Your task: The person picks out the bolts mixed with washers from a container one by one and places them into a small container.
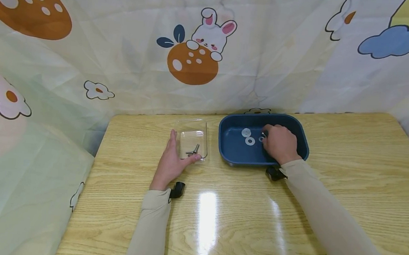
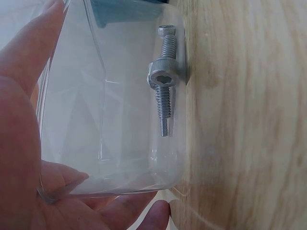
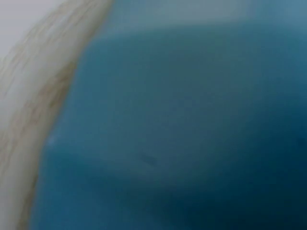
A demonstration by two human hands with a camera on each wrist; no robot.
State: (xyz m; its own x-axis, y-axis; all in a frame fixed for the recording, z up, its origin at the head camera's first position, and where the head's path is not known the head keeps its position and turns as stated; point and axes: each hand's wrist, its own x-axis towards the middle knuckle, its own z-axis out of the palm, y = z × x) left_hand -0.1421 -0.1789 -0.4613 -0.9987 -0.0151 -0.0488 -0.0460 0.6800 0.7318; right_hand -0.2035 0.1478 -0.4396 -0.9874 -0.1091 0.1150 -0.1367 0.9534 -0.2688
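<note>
My left hand (image 1: 171, 163) holds a clear plastic box (image 1: 193, 131) at its left side and front, thumb at the near right corner. Silver socket-head bolts (image 2: 164, 72) lie overlapping on its floor in the left wrist view. To the right, my right hand (image 1: 280, 143) reaches into a blue tray (image 1: 232, 161) with its fingers curled down. A small metal piece (image 1: 264, 133) shows at its fingertips, mostly hidden by them. Close by are washers (image 1: 249, 141) on the tray floor, one of them partly under the fingertips. Blurred blue plastic fills most of the right wrist view.
Box and tray stand side by side on a wood-grain table (image 1: 240, 221), near its back edge. Behind them hangs a cartoon-printed cloth (image 1: 269, 68), which also closes off the left side. The tray's raised wall surrounds the right hand.
</note>
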